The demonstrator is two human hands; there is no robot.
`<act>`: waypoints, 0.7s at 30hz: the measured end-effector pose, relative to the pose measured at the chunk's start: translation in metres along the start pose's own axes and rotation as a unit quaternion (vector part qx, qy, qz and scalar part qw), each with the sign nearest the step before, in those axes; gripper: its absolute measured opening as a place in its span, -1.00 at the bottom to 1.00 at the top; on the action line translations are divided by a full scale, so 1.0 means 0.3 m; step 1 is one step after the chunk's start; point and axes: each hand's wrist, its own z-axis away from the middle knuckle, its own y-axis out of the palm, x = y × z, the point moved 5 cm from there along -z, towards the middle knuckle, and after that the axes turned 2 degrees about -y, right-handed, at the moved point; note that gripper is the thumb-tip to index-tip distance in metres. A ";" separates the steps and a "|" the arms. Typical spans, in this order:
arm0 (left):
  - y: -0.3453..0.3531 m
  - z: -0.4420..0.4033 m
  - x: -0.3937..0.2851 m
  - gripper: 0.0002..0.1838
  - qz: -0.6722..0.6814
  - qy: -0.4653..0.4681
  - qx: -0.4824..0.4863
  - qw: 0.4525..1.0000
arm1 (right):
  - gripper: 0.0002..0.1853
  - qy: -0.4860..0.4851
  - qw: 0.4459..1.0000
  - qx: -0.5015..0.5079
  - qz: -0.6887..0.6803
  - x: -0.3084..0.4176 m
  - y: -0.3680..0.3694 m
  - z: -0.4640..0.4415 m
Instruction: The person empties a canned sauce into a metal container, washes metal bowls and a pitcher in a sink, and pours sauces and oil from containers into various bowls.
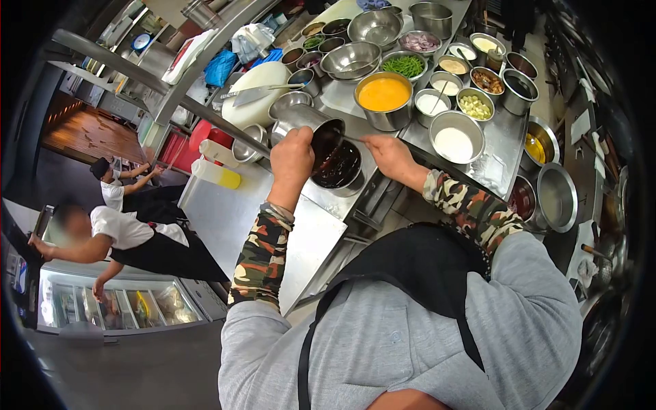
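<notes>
Head view: both forearms, in camouflage sleeves, reach forward from the body, hands raised over the counter edge, a small gap between them. Left hand [294, 158] closed, fingers curled on the tilted steel pot [295, 121], which lies over toward the right with its mouth facing the gap; exact finger contact is partly hidden. Right hand [391, 156] mostly closed, thumb and fingers pinching a thin metal handle [354, 139] that runs left to the pot's mouth; far end can't be made out.

Tilted pot sits just beyond and right of the left hand, left of the right hand. Directly below its mouth, between the hands, stands an upright steel container [353, 189] with dark sauce [335, 176] in it; dark residue inside the pot too.

Around: pot of orange liquid [385, 94] beyond the right hand; pot of white stuff [454, 145] farther right; chopped greens [403, 65] in a bowl behind. Left side: squeeze bottle [220, 174] with yellow liquid, steel bowls [250, 143], a cleaver [247, 94] on a round white board [265, 76]. Metal rail [198, 111] slants across the left, ending near the left hand. Two other people in white tops farther left, one at a glass-topped chest [123, 304].
</notes>
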 end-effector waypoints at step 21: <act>0.019 -0.009 0.098 -0.93 0.035 -0.114 0.013 0.993 | -0.80 0.416 0.675 0.056 -0.607 0.051 0.302 -0.028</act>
